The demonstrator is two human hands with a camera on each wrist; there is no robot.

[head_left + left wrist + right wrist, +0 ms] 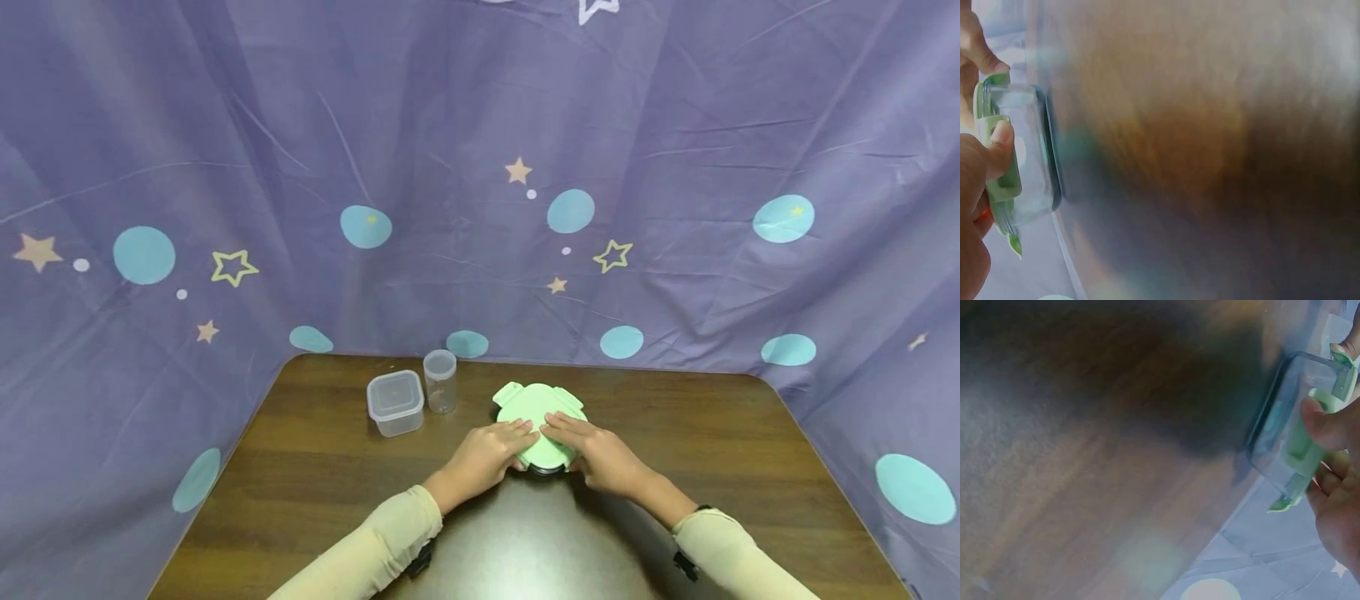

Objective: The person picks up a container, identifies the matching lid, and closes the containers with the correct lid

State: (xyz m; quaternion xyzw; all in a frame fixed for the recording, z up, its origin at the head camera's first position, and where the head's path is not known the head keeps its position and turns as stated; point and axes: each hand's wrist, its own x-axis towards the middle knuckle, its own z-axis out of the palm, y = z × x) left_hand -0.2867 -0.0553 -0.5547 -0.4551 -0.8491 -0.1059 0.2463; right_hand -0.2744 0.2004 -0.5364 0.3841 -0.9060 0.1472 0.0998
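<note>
A clear glass food container [1034,119] stands on the table with a light green snap-lock lid [534,403] on top. My left hand [483,452] lays its fingers over the lid's near left part, its thumb against a side clip [1007,185]. From the other side my right hand [606,457] holds the lid the same way, with its thumb on another side clip [1302,449]. Both side clips hang down along the glass. At the far edge, two more clip tabs stick outward, one at the left and one at the right.
To the left on the wooden table [315,483] are a squarish clear plastic box [396,402] with a lid and, beside it, a tall clear plastic cup [441,383]. A purple curtain [465,267] with stars and blue dots hangs behind the table.
</note>
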